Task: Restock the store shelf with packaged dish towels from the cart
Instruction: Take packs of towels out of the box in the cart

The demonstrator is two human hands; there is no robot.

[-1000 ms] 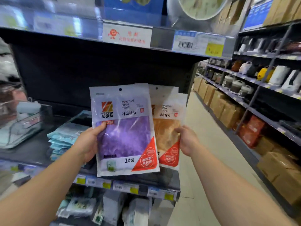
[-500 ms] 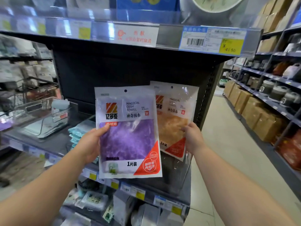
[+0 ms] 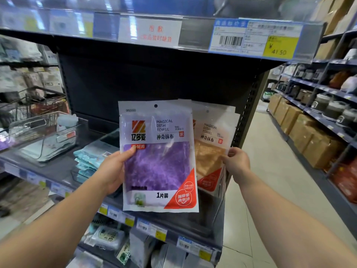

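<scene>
While the person stood close before the shelf [image 3: 58, 171], both packs had come nearer to it than a moment earlier, and the orange pack had slid more behind the purple one. To me this meant the carrying was almost finished and the placing was about to start. The left hand [image 3: 113, 171] gripped the purple dish towel pack [image 3: 157, 157] at its left edge, the thumb on the front and the fingers hidden behind. The right hand [image 3: 236, 164] pinched the right edge of the orange dish towel pack [image 3: 209, 149] with curled fingers. The two hands were apart, each closed on its own pack, above the shelf edge. Further in, a pile of light blue packs [image 3: 87, 161] lay on the shelf. Beyond stood the dark back panel [image 3: 154, 78].
</scene>
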